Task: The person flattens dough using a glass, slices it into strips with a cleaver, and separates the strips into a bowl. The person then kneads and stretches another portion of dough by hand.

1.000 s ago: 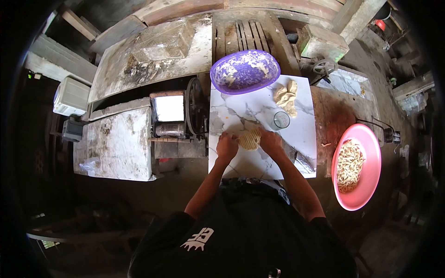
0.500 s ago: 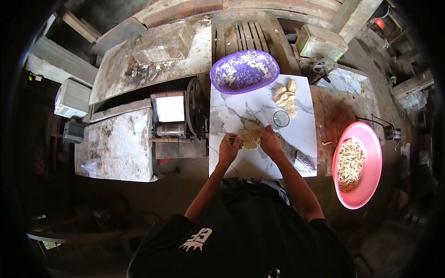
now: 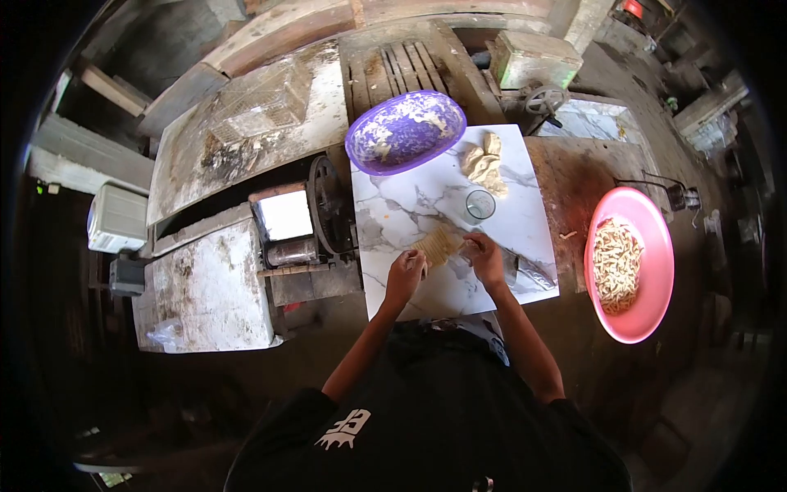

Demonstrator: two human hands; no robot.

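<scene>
A thin, pale yellow sheet of dough [image 3: 437, 244] with parallel ridges or cuts is between my hands, over a white marble-patterned board. My left hand [image 3: 406, 276] is closed, fingers curled at the sheet's near-left edge. At the right edge, my right hand [image 3: 484, 257] pinches with thumb and fingers. The fingertips partly hide where each hand meets the dough. Just beyond my right hand stands a clear drinking glass [image 3: 479, 205]. Lumps of pale dough [image 3: 486, 166] lie behind the glass.
A purple basin [image 3: 406, 131] smeared with dough sits at the board's [image 3: 525, 221] far left. On the right, a pink basin [image 3: 653, 279] holds many short dough strips. Left of the board stands a roller machine [image 3: 287, 217] with a large wheel.
My view has shifted and turned slightly. The dough sheet is now tilted differently, its right side raised toward my right hand, and my left hand sits lower against its edge.
</scene>
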